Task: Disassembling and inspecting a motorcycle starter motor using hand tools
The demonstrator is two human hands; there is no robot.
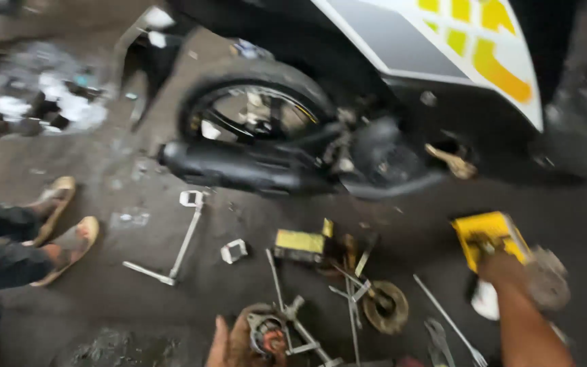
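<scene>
Our right hand reaches out at about four o'clock of the view, its grip closed on a yellow box that sits on the floor; the fingers are blurred, so we cannot tell how firmly. Just to the right of that hand lies a round grey metal part. Our left hand, at six o'clock, cups a round engine part with an open grip, fingers resting on its side. Between the hands lie a rusty disc and long thin tools. At twelve o'clock stands a scooter with its black exhaust. At nine o'clock another person's sandalled feet rest on the floor.
</scene>
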